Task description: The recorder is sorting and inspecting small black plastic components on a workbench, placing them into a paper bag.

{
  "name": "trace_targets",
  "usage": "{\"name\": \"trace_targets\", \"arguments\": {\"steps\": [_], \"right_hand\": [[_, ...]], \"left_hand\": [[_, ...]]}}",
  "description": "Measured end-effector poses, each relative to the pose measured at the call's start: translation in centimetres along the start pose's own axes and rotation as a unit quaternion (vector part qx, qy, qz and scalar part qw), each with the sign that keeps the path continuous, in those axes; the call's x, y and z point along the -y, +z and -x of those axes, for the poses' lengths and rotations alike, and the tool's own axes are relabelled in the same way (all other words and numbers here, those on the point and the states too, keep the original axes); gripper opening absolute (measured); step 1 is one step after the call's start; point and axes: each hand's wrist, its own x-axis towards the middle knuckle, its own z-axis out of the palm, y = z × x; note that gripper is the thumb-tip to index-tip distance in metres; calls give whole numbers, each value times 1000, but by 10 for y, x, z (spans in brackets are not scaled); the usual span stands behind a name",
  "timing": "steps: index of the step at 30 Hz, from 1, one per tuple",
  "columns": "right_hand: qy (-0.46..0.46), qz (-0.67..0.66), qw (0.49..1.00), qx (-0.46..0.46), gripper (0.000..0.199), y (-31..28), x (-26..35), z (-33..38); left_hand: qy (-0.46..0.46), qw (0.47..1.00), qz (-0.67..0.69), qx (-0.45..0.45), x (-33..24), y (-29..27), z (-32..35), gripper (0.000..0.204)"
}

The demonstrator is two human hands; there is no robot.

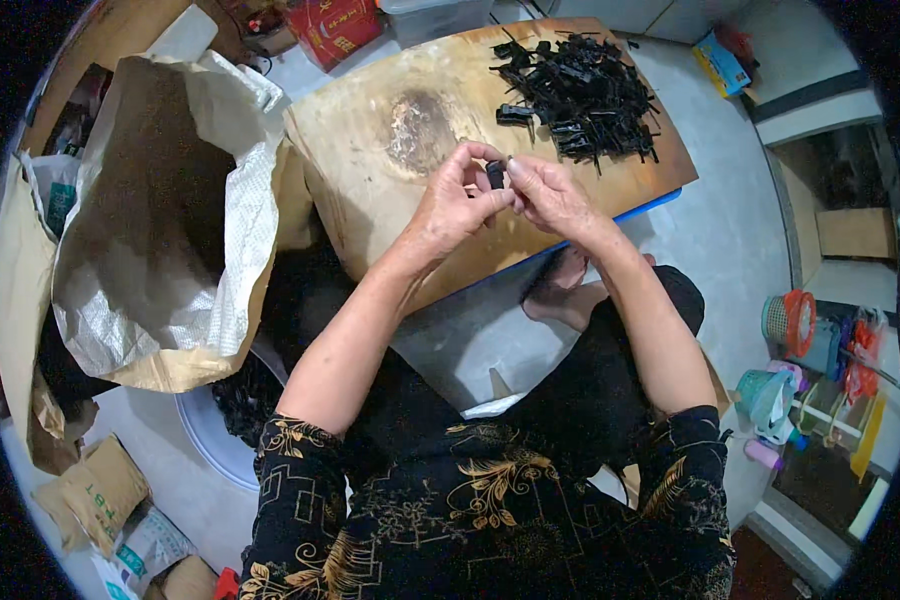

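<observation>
Homelike workroom: worktable (348,115), sack (252,205), basket (776,318)

Desk (360,120) before me; parts pile (585,95) at its far right. Open sack (250,210) to my left; basin (202,440) on floor between sack and me.

A small black piece (495,175) is held up between the fingertips of the left hand (458,200) and the right hand (558,198), above the table (345,125). It looks short and dark, roughly upright in the view, its ends partly covered by fingers; its finer shape is too small to tell. A loose heap of glossy black parts (595,95) lies tangled at the table's far right, with thin prongs sticking out at many angles around its edge.
</observation>
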Motion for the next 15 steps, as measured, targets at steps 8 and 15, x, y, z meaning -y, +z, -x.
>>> {"name": "trace_targets", "arguments": {"steps": [8, 15], "right_hand": [[-5, 58, 998, 17, 28, 1, 12, 6], [2, 122, 992, 31, 25, 2, 13, 1]], "left_hand": [[32, 999, -2, -22, 6, 0, -7, 32], [82, 988, -125, -26, 16, -6, -12, 33]]}}
